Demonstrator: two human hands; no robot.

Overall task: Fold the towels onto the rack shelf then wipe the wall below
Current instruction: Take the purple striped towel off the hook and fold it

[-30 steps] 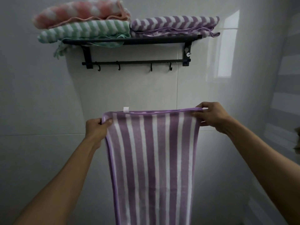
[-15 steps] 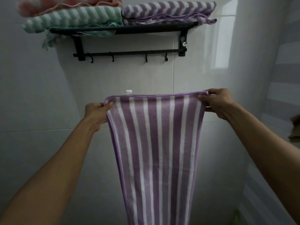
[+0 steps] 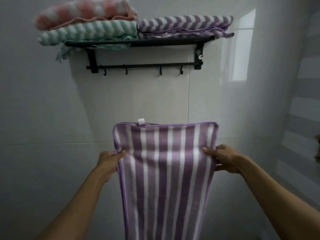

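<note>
A black wall rack [image 3: 138,42] hangs on a pale tiled wall [image 3: 43,110], with four hooks [image 3: 126,71] along its lower bar. On its shelf lies a folded green-striped towel [image 3: 86,32] with a pink-striped towel [image 3: 83,13] stacked on it; beside them, at the rack's right end, sits a folded purple towel [image 3: 185,25]. Below the rack, a person holds up a purple-and-white striped towel [image 3: 164,170]. The left hand [image 3: 109,161] and right hand [image 3: 223,158] pinch its side edges a little below the top hem, which bears a small white tag [image 3: 141,121].
</note>
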